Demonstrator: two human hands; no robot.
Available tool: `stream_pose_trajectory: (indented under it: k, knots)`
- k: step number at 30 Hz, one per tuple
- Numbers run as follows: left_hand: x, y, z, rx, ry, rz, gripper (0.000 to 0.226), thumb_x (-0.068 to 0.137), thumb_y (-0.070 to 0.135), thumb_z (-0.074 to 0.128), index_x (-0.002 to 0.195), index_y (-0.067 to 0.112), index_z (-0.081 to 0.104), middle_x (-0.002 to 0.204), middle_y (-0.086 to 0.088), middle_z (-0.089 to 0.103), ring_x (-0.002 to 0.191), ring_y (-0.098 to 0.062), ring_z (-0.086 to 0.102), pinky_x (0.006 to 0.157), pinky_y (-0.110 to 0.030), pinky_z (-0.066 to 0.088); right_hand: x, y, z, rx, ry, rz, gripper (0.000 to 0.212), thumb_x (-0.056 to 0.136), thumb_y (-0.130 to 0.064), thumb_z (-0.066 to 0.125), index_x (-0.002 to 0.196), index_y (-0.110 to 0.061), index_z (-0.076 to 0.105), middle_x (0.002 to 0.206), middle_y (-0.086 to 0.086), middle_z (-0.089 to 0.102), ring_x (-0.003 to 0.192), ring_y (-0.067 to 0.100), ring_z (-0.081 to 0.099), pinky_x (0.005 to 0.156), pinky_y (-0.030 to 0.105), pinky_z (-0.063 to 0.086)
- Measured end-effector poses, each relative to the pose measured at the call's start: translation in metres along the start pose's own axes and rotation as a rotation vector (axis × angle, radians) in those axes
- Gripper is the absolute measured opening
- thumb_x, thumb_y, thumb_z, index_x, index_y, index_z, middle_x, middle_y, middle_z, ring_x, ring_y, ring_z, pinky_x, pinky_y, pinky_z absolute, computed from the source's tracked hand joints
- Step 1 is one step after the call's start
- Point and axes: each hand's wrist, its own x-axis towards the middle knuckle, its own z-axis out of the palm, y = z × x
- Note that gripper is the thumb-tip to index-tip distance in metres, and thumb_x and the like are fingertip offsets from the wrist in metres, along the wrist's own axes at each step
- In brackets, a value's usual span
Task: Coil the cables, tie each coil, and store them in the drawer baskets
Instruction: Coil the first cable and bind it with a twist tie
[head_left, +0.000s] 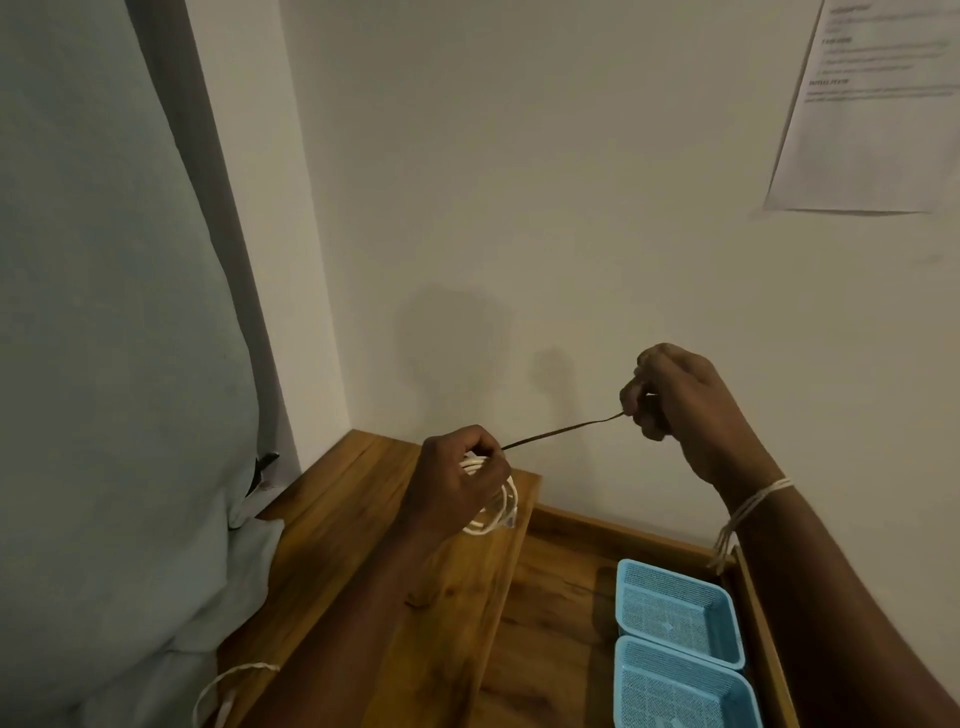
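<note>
My left hand (457, 480) grips a coil of white cable (496, 512) above the wooden cabinet top (363, 551). A thin dark tie (561, 430) stretches taut from that coil up and right to my right hand (680, 402), which pinches its other end. Two blue mesh baskets, one behind (675, 610) and one in front (675, 686), sit side by side in the open wooden drawer (550, 623) at the lower right. Both baskets hold nothing that I can see.
A second white cable (228, 680) trails over the cabinet's front left corner. Pale fabric (104, 364) hangs along the left. A printed sheet (878, 104) is stuck on the wall at the upper right. String is tied around my right wrist (753, 501).
</note>
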Motion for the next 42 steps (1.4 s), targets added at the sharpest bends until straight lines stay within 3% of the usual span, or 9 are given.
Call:
stream_pose_trajectory:
  k: [3, 6, 9, 14, 20, 23, 25, 34, 42]
  knots:
    - [0.0, 0.002, 0.001, 0.082, -0.027, 0.055, 0.009, 0.081, 0.031, 0.068, 0.085, 0.022, 0.067, 0.077, 0.01, 0.068, 0.074, -0.012, 0.066, 0.06, -0.019, 0.057, -0.01, -0.005, 0.012, -0.633, 0.051, -0.113, 0.019, 0.09, -0.03, 0.062, 0.094, -0.012, 0.058, 0.099, 0.008, 0.07, 0.079, 0.024, 0.065, 0.064, 0.036, 0.052]
    - [0.003, 0.003, 0.006, 0.201, -0.055, 0.123, 0.01, 0.084, 0.031, 0.069, 0.088, 0.022, 0.067, 0.08, 0.011, 0.068, 0.073, -0.007, 0.064, 0.061, -0.014, 0.055, -0.025, -0.004, 0.044, -1.24, 0.177, -0.343, 0.03, 0.081, -0.036, 0.072, 0.104, -0.017, 0.063, 0.147, 0.011, 0.046, 0.133, 0.037, 0.039, 0.099, 0.053, 0.041]
    - [0.005, 0.0, 0.009, 0.264, -0.106, 0.181, 0.016, 0.084, 0.038, 0.067, 0.091, 0.023, 0.065, 0.083, 0.011, 0.068, 0.073, -0.005, 0.065, 0.065, -0.017, 0.057, -0.033, 0.006, 0.071, -1.428, 0.117, -0.56, 0.007, 0.08, -0.026, 0.069, 0.087, -0.025, 0.069, 0.165, 0.012, 0.017, 0.151, 0.048, 0.003, 0.113, 0.074, -0.002]
    - [0.004, -0.003, 0.004, 0.315, -0.128, 0.213, 0.024, 0.081, 0.04, 0.067, 0.095, 0.021, 0.066, 0.088, 0.006, 0.071, 0.075, -0.01, 0.065, 0.069, -0.025, 0.06, -0.028, 0.027, 0.083, -1.523, -0.062, -0.517, 0.028, 0.096, -0.039, 0.048, 0.085, -0.032, 0.073, 0.167, 0.008, -0.001, 0.148, 0.044, -0.021, 0.107, 0.071, -0.025]
    - [-0.002, -0.002, -0.005, 0.281, -0.099, 0.186, 0.02, 0.084, 0.033, 0.066, 0.1, 0.02, 0.067, 0.091, 0.006, 0.071, 0.077, -0.01, 0.066, 0.067, -0.016, 0.057, -0.012, 0.049, 0.083, -1.389, -0.233, -0.691, 0.015, 0.084, -0.038, 0.069, 0.07, -0.034, 0.072, 0.158, 0.01, 0.036, 0.151, 0.042, 0.011, 0.114, 0.07, -0.011]
    - [-0.003, 0.0, -0.01, 0.253, -0.108, 0.202, 0.019, 0.086, 0.033, 0.063, 0.1, 0.02, 0.067, 0.089, 0.007, 0.071, 0.076, -0.01, 0.065, 0.065, -0.014, 0.056, -0.014, 0.049, 0.082, -1.167, -0.327, -0.659, 0.015, 0.093, -0.029, 0.061, 0.097, -0.028, 0.076, 0.127, 0.004, 0.065, 0.125, 0.031, 0.058, 0.112, 0.057, 0.035]
    - [-0.001, 0.001, -0.011, 0.236, -0.091, 0.211, 0.022, 0.086, 0.035, 0.06, 0.101, 0.02, 0.068, 0.09, 0.008, 0.071, 0.077, -0.01, 0.066, 0.066, -0.016, 0.057, -0.016, 0.05, 0.082, -0.993, -0.383, -0.557, 0.026, 0.099, -0.024, 0.051, 0.114, -0.02, 0.071, 0.107, 0.002, 0.07, 0.094, 0.025, 0.068, 0.086, 0.038, 0.057]
    - [-0.002, 0.001, -0.011, 0.145, -0.075, 0.239, 0.017, 0.088, 0.034, 0.062, 0.098, 0.022, 0.067, 0.087, 0.014, 0.067, 0.078, -0.006, 0.066, 0.062, -0.015, 0.056, -0.016, 0.047, 0.068, -0.899, -0.346, -0.603, 0.042, 0.094, -0.035, 0.04, 0.108, -0.013, 0.073, 0.085, 0.004, 0.076, 0.065, 0.021, 0.069, 0.058, 0.009, 0.032]
    - [-0.005, -0.006, 0.014, -0.028, 0.141, -0.06, 0.005, 0.095, 0.024, 0.058, 0.099, 0.023, 0.06, 0.095, 0.009, 0.063, 0.091, -0.003, 0.059, 0.066, -0.007, 0.049, -0.029, 0.069, 0.081, -0.63, -0.153, -0.391, 0.022, 0.099, -0.021, 0.055, 0.107, -0.016, 0.075, 0.095, 0.001, 0.077, 0.077, 0.016, 0.069, 0.073, 0.033, 0.059]
